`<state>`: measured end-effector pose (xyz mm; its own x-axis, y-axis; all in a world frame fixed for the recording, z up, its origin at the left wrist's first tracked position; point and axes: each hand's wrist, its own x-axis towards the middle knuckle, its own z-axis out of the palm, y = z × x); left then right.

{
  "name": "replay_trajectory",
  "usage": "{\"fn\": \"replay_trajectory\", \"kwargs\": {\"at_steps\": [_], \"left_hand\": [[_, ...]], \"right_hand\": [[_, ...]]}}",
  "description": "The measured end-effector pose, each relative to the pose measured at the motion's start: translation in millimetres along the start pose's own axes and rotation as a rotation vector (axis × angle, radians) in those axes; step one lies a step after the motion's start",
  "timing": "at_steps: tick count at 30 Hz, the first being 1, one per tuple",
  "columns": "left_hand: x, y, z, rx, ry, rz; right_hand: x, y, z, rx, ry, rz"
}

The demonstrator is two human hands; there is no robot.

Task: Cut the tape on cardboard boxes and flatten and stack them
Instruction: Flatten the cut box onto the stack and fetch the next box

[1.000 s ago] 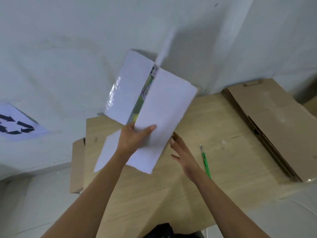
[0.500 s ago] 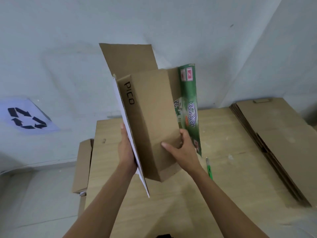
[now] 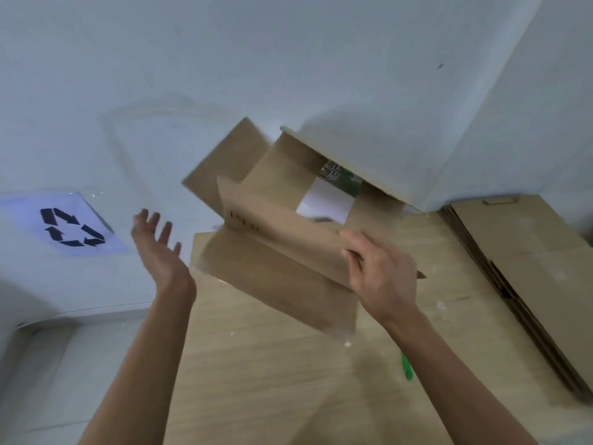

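A brown cardboard box (image 3: 288, 226), opened at both ends with flaps spread, hangs tilted above the wooden table (image 3: 272, 364). White and green print shows through its far opening. My right hand (image 3: 378, 268) grips the near wall of the box at its right end. My left hand (image 3: 157, 245) is off the box to the left, palm up with fingers spread and holding nothing. A green box cutter (image 3: 407, 367) lies on the table, partly hidden by my right forearm.
A stack of flattened cardboard boxes (image 3: 529, 268) lies on the table's right side. White walls meet in a corner behind. A sheet with a recycling symbol (image 3: 69, 228) is on the wall at left. White floor lies left of the table.
The box was turned from upright to lying tilted with its inside facing me. My left hand let go of it and swung out to the left; my right hand kept its hold.
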<state>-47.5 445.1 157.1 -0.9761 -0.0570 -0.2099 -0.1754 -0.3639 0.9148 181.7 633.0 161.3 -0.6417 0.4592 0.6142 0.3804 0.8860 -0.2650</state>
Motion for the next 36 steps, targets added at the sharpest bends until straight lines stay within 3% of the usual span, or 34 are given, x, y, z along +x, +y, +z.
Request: {"fn": "replay_trajectory", "kwargs": {"at_steps": [4, 7, 12, 16, 19, 22, 26, 29, 32, 36], "left_hand": [[-3, -13, -11, 0.411, -0.066, 0.114], [-5, -25, -11, 0.707, -0.3, 0.047], [-15, -62, 13, 1.445, -0.728, -0.187], [-20, -124, 25, 1.753, -0.741, -0.22], [-25, -159, 12, 1.828, -0.713, -0.247], [-37, -168, -4, 1.808, -0.667, -0.195], [-43, -171, -5, 1.721, -0.526, -0.149], [-43, -169, -2, 1.696, -0.479, -0.161], [-41, -164, -6, 1.596, -0.495, -0.122], [-37, -138, -20, 1.274, -0.494, 0.041]], "right_hand": [[-30, 13, 16, -0.044, -0.154, -0.076], [-53, 18, 22, -0.033, -0.277, -0.092], [-84, 19, 25, 0.005, -0.294, -0.143], [-111, 17, 37, 0.057, -0.452, -0.06], [-126, 17, 38, 0.146, -0.682, 0.092], [-139, 23, 44, 0.355, -0.841, 0.382], [-148, 38, 72, 0.06, -0.653, 0.523], [-127, 40, 88, -0.12, -0.616, 0.623], [-101, 40, 106, -0.133, -0.645, 0.753], [-76, 50, 124, -0.109, -0.653, 0.818]]}}
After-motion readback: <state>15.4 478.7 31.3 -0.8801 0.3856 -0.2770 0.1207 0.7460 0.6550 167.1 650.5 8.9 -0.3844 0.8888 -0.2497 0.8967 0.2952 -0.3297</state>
